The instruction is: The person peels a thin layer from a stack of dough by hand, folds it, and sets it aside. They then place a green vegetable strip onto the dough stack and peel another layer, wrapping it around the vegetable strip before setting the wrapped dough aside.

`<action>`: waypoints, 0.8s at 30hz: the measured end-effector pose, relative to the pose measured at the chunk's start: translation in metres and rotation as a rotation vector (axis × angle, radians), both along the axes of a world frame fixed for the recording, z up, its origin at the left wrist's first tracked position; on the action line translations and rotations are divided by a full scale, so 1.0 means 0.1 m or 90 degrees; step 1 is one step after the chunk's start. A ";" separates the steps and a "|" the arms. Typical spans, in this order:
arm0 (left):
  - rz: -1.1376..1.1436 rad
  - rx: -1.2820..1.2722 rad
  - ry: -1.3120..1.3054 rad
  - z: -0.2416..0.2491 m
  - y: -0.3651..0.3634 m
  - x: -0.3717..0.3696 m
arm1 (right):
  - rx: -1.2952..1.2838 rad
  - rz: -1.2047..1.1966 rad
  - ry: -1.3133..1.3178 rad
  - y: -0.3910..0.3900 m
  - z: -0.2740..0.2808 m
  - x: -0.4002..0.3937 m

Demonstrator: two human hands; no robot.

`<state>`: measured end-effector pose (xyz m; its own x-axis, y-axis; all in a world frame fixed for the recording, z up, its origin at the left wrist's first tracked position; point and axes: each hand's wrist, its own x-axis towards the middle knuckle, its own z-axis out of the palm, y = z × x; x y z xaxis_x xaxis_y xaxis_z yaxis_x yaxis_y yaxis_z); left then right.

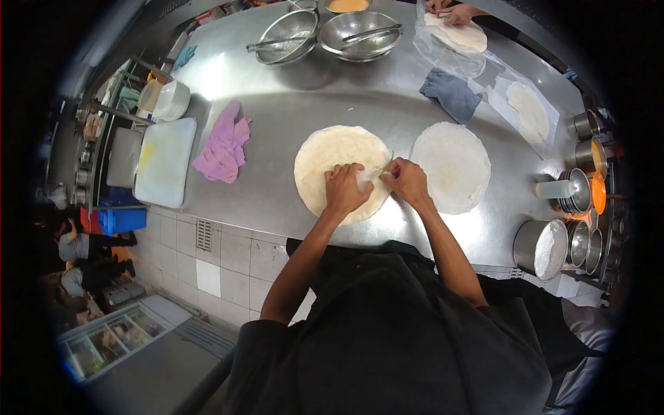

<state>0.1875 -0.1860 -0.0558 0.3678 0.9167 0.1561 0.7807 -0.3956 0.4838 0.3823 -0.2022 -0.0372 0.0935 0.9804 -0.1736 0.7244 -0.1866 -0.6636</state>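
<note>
A round, flat sheet of pale dough (335, 146) lies on the steel table in front of me. My left hand (346, 190) rests on its lower middle, fingers spread and touching the surface. At the sheet's right edge, my right hand (408, 183) is closed in a pinch, fingertips pointing toward my left hand. A thin greenish strip (389, 163) sticks up beside those fingertips; whether it is between them is hard to see. Just right of my right hand lies a second, whiter round sheet (453, 166).
A purple cloth (225, 144) and white cutting board (164, 162) are left; a dark cloth (451, 95) is upper right. Metal bowls (361, 34) stand at the back. Another person's hands (453, 12) touch dough at the far right. A flour pot (541, 249) is lower right.
</note>
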 end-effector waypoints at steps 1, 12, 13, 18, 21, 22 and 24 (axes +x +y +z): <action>-0.011 -0.008 0.013 0.01 0.01 0.06 | 0.004 -0.005 0.001 0.01 -0.04 -0.02; 0.016 -0.039 -0.028 -0.18 0.25 0.27 | 0.009 -0.133 0.138 0.01 -0.32 0.06; 0.016 -0.027 -0.047 -0.19 0.25 0.28 | -0.015 -0.121 0.144 0.01 -0.33 0.07; -0.023 0.014 -0.052 -0.14 0.29 0.34 | 0.037 -0.113 0.134 0.05 -0.47 0.01; -0.092 0.080 -0.047 -0.18 0.37 0.34 | 0.014 -0.108 0.151 0.08 -0.49 0.04; -0.099 0.084 -0.031 -0.17 0.37 0.34 | -0.021 -0.118 0.166 0.08 -0.48 0.04; -0.107 0.088 -0.015 -0.15 0.38 0.35 | 0.003 -0.107 0.148 0.08 -0.47 0.04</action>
<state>0.2226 -0.1476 -0.0712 0.5086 0.8122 0.2858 0.6872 -0.5829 0.4336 0.3864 -0.1941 -0.0847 0.2134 0.9551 -0.2056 0.5123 -0.2886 -0.8089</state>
